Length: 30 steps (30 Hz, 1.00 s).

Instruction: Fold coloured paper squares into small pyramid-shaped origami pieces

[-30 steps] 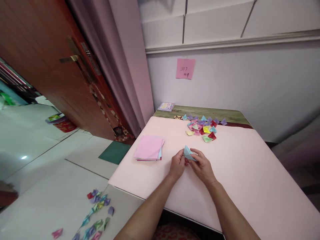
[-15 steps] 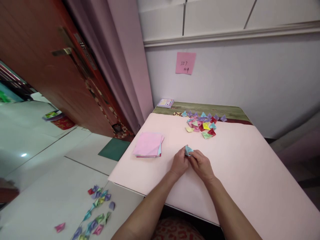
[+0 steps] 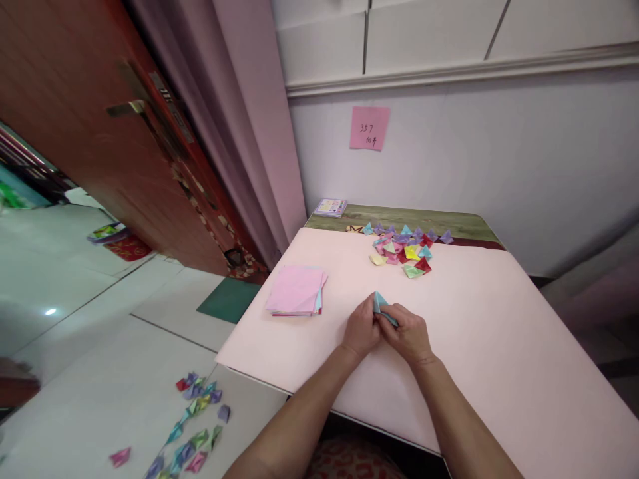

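Note:
A small folded piece of light blue paper [image 3: 379,303] is held between both hands, just above the middle of the pink-covered table [image 3: 474,346]. My left hand [image 3: 360,326] pinches its left side. My right hand [image 3: 407,330] grips its right side, with the fingers partly over it. A pointed corner of the paper sticks up between the hands, and its lower part is hidden by the fingers. To the left lies a stack of square paper sheets [image 3: 295,291], pink on top. Beyond the hands sits a cluster of folded paper boats [image 3: 402,247] in several colours.
Many more folded paper pieces [image 3: 192,412] lie on the tiled floor at the lower left. A small stack of printed cards [image 3: 330,207] rests at the table's far left corner. A pink note [image 3: 369,128] is on the wall. Left stands a brown door [image 3: 124,133].
The blue paper has turned between my fingers and shows a taller, pointed shape. Both hands have shifted slightly towards me and to the right.

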Available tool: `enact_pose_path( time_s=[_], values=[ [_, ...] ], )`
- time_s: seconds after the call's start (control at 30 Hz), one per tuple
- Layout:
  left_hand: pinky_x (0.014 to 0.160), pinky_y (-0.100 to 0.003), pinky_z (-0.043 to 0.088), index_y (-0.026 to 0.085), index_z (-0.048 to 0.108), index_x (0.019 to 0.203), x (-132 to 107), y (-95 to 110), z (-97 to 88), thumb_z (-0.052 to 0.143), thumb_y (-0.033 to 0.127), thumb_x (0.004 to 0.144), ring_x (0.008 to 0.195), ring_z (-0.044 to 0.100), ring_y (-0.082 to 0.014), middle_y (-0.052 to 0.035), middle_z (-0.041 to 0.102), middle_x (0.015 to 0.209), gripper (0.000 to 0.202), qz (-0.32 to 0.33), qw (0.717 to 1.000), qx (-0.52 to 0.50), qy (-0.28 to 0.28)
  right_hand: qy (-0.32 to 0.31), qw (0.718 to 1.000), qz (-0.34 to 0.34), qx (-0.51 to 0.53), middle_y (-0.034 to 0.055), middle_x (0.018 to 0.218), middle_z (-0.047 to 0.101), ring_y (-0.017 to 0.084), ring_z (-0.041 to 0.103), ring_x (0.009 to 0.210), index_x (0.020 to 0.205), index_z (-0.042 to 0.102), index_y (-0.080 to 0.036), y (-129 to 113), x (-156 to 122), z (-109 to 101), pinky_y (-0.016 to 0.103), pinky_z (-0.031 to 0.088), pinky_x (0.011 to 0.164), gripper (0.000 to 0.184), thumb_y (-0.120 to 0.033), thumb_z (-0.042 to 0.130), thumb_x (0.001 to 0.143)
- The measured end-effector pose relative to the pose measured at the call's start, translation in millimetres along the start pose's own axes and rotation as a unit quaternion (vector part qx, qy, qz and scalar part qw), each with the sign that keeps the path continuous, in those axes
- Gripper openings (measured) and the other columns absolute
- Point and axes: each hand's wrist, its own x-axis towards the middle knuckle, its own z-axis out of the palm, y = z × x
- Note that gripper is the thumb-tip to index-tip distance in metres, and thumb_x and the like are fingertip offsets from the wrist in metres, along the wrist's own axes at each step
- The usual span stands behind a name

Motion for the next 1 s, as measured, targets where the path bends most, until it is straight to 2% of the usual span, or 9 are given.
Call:
enact_pose_path(
  time_s=[0.13, 0.27, 0.33, 0.4, 0.53, 0.7, 0.83, 1.0],
  values=[
    [0.099, -0.042, 0.044, 0.017, 0.052, 0.124, -2.0, -2.9, 2.5, 0.051, 0.007, 0.075, 0.111, 0.057, -0.0287, -0.0144, 0.063, 0.119, 0.051, -0.007, 0.999, 0.029, 0.013, -0.022, 0.999, -0.017, 0.019, 0.0024, 0.081, 0.07, 0.017, 0.066, 0.069, 0.099, 0.07, -0.027, -0.7, -0.9, -0.5, 0.025, 0.045, 0.061, 0.017, -0.03, 0.056, 0.09],
    [0.081, -0.034, 0.047, 0.018, 0.057, 0.1, -1.9, -6.1, -3.2, 0.052, 0.007, 0.071, 0.087, 0.06, -0.0233, -0.008, 0.065, 0.094, 0.032, -0.016, 1.0, 0.008, 0.004, -0.039, 0.994, -0.017, 0.098, 0.0042, 0.095, 0.072, 0.019, 0.066, 0.073, 0.108, 0.065, -0.026, -2.1, -0.5, -3.7, 0.028, 0.05, 0.066, 0.023, -0.032, 0.06, 0.087],
    [0.072, -0.03, 0.044, 0.02, 0.056, 0.092, -1.3, -7.7, -6.9, 0.05, 0.01, 0.076, 0.077, 0.057, -0.0195, -0.0035, 0.064, 0.084, 0.02, -0.024, 0.999, -0.024, -0.004, -0.038, 0.99, -0.004, 0.139, 0.0048, 0.097, 0.071, 0.019, 0.064, 0.07, 0.112, 0.062, -0.026, -3.1, -0.2, -5.3, 0.029, 0.051, 0.066, 0.028, -0.034, 0.062, 0.085],
    [0.068, -0.027, 0.042, 0.021, 0.056, 0.088, -0.6, -9.0, -9.5, 0.046, 0.015, 0.084, 0.073, 0.056, -0.0176, -0.0013, 0.062, 0.079, 0.012, -0.026, 0.999, -0.043, -0.016, -0.029, 0.985, 0.014, 0.171, 0.004, 0.092, 0.069, 0.018, 0.061, 0.065, 0.113, 0.061, -0.026, -4.2, 0.0, -6.1, 0.029, 0.051, 0.062, 0.029, -0.035, 0.063, 0.085],
    [0.069, -0.028, 0.039, 0.02, 0.056, 0.086, 0.2, -10.0, -10.1, 0.041, 0.02, 0.09, 0.074, 0.055, -0.0181, -0.0026, 0.061, 0.078, 0.015, 0.0, 0.999, -0.004, -0.035, -0.011, 0.979, 0.048, 0.198, 0.0007, 0.075, 0.062, 0.015, 0.053, 0.058, 0.105, 0.063, -0.024, -5.6, 0.7, -6.1, 0.026, 0.048, 0.057, 0.02, -0.034, 0.06, 0.087],
    [0.068, -0.029, 0.038, 0.02, 0.054, 0.081, 0.0, -7.4, -8.7, 0.046, 0.02, 0.087, 0.074, 0.053, -0.0194, -0.0042, 0.059, 0.077, 0.01, 0.009, 0.999, 0.036, -0.036, -0.007, 0.982, 0.061, 0.179, 0.0001, 0.071, 0.06, 0.014, 0.05, 0.055, 0.096, 0.067, -0.023, -5.8, 0.6, -5.8, 0.025, 0.044, 0.055, 0.018, -0.037, 0.058, 0.089],
    [0.068, -0.029, 0.037, 0.019, 0.053, 0.079, 0.1, -2.0, -10.2, 0.049, 0.016, 0.081, 0.072, 0.051, -0.0187, -0.0029, 0.057, 0.075, 0.005, 0.011, 0.999, 0.024, -0.045, -0.023, 0.984, 0.078, 0.16, -0.0041, 0.056, 0.048, 0.011, 0.039, 0.05, 0.083, 0.067, -0.021, -6.1, -0.5, -5.8, 0.023, 0.038, 0.051, 0.02, -0.04, 0.062, 0.087],
    [0.062, -0.026, 0.036, 0.019, 0.052, 0.078, 1.2, 6.1, -17.2, 0.055, 0.021, 0.079, 0.065, 0.046, -0.0145, 0.001, 0.052, 0.07, 0.004, -0.021, 0.993, -0.073, -0.091, -0.008, 0.973, 0.124, 0.196, -0.0037, 0.054, 0.047, 0.01, 0.039, 0.05, 0.069, 0.062, -0.019, -5.6, -0.6, -2.4, 0.023, 0.036, 0.05, 0.029, -0.041, 0.06, 0.088]
  ],
)
